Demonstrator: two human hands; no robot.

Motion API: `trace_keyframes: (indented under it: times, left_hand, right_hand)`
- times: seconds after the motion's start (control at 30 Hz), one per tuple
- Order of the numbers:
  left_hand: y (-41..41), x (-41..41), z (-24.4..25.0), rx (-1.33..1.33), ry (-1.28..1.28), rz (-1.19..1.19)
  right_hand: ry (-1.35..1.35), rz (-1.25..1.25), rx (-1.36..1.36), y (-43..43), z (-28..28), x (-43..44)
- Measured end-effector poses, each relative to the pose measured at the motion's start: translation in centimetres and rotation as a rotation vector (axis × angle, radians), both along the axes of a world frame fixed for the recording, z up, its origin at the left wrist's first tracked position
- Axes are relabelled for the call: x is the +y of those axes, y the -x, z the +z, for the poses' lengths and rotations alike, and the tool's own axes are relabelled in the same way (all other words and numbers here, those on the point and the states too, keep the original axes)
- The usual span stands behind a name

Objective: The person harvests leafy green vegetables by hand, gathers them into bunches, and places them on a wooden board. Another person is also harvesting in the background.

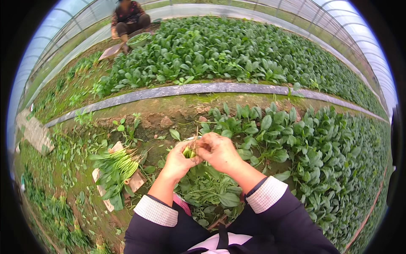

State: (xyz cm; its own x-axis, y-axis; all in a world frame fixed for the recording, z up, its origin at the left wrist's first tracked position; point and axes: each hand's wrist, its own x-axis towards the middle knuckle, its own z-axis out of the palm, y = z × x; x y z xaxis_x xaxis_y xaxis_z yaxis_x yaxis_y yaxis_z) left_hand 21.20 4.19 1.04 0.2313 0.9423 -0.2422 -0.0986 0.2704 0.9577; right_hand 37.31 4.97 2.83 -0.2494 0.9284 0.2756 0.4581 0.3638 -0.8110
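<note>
My left hand [180,160] is closed around a small bunch of spinach plants [189,152], with pale green stem bases showing between the fingers. Pressed up against it, my right hand [219,152] pinches at the thin brown roots [196,139]; its fingertips partly hide what they hold. Below both hands, between my knees, lies a heap of loose green leaves [212,187]. Off to the left, a pile of spinach with long stems and roots [123,168] rests on a low stand of wooden boards [138,181].
Growing spinach [336,165] fills the right side. A long grey strip [196,89] crosses the ground ahead, with another spinach bed [222,50] beyond. Tied bunches [63,219] lie at lower left. A co-worker [128,19] squats by a green basin [138,39]. A pale slab [34,131] lies far left.
</note>
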Motion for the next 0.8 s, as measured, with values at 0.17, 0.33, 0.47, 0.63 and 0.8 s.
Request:
trace_keyframes:
  times: [0.17, 0.33, 0.47, 0.63, 0.8]
  left_hand:
    - [-0.6, -0.2, -0.8, -0.027, 0.04, -0.004]
    - [-2.1, 0.4, -0.9, -0.124, 0.035, -0.03]
    - [-2.3, 0.7, -0.7, 0.084, -0.038, -0.056]
    - [-1.8, 1.0, -0.6, 0.291, -0.072, -0.011]
    - [-0.7, 0.6, -0.1, 0.18, 0.011, 0.07]
  right_hand:
    - [0.261, 0.02, 0.354, 0.6, -1.9, -0.1]
    - [-0.011, 0.029, 0.116, -1.6, -0.9, 0.1]
    - [0.137, 0.025, -0.071, -5.4, -1.9, 2.5]
    - [0.861, 0.116, -1.099, -12.2, -13.0, 5.0]
    - [0.716, 0.245, -1.208, -17.3, -25.8, 5.1]
